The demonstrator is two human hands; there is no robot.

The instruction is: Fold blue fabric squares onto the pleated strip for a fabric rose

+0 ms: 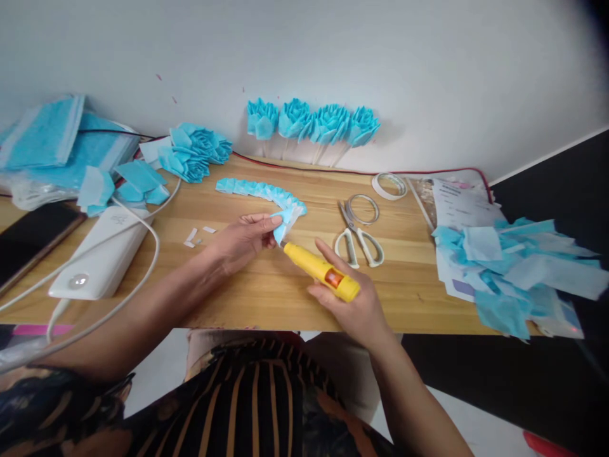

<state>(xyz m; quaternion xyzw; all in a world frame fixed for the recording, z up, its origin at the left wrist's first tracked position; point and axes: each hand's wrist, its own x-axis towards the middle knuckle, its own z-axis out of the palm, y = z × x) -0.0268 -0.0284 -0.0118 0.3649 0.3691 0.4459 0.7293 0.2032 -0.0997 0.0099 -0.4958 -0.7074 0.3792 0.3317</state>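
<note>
Between the thumb and fingers of my left hand (247, 238) is the near end of a strip of folded blue mask fabric (257, 189). The strip curves away across the table to the left, its pieces overlapping in a row. My right hand (352, 298) is wrapped round a yellow glue gun (309, 263), the index finger stretched along its side. The gun's tip points at the held end of the strip, at or very near the fabric; whether they touch I cannot tell. White-handled scissors (358, 238) lie to the right.
Blue fabric flowers on sticks (316, 124) lean against the wall. More flowers (195, 152) and masks (42, 143) lie left, near a white power bank (102, 254) and phone (35, 238). Tape rolls (389, 186) sit behind the scissors. Cut fabric pieces (514, 266) are heaped at right.
</note>
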